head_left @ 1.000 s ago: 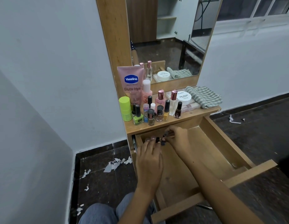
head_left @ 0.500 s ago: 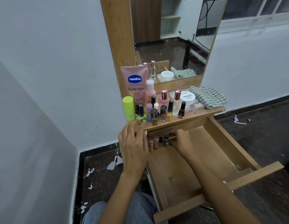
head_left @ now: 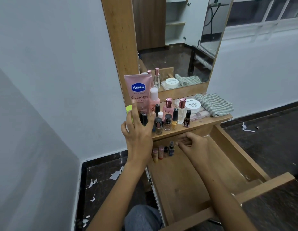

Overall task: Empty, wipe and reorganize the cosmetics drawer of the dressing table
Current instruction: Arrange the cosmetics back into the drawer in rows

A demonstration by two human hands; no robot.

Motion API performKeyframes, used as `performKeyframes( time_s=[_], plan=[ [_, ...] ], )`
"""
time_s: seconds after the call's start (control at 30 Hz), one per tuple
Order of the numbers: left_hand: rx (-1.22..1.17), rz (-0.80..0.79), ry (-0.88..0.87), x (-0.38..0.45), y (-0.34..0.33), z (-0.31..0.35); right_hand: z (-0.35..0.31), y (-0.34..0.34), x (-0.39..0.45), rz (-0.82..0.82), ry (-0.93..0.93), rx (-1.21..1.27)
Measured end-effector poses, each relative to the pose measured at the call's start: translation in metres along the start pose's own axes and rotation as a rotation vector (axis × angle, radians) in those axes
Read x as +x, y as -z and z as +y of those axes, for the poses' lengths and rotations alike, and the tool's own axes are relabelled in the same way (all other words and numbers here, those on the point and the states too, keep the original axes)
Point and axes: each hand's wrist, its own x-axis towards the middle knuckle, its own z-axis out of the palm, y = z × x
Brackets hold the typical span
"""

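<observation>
Left hand (head_left: 138,130), at frame center, was spread with straight fingers among the bottles on the dressing table top (head_left: 203,124), gripping nothing; right hand (head_left: 193,144) hovered loosely curled and empty inside the open drawer (head_left: 181,180). Four small bottles (head_left: 164,150) stood in a row at the drawer's back left corner, just left of the right fingertips.

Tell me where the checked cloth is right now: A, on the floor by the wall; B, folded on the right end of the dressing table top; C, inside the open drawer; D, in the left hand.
B: the cloth lies folded on the right end of the table top, beside the white jar, while the drawer holds only a few small bottles at its back.
</observation>
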Motion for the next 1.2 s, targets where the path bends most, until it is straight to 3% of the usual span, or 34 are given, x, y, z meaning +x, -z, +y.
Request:
performKeyframes(
  time_s=[0.27, 0.57, 0.77, 1.0, 1.2],
  plan=[
    [-0.017, 0.146, 0.006, -0.002, -0.006, -0.001, 0.001, -0.003, 0.0, -0.013, 0.061, 0.022],
    [-0.05, 0.276, -0.144, -0.002, -0.003, -0.006, 0.001, -0.012, 0.0, -0.033, 0.094, 0.061],
    [-0.162, 0.266, -0.176, -0.01, 0.0, -0.007, -0.012, -0.026, -0.001, -0.123, 0.251, -0.018],
    [-0.258, 0.293, -0.05, -0.036, 0.021, 0.001, -0.018, -0.022, -0.002, -0.17, 0.272, -0.067],
    [-0.419, 0.155, 0.026, -0.052, 0.026, 0.013, -0.03, -0.012, -0.008, -0.174, 0.429, 0.041]
  ],
)
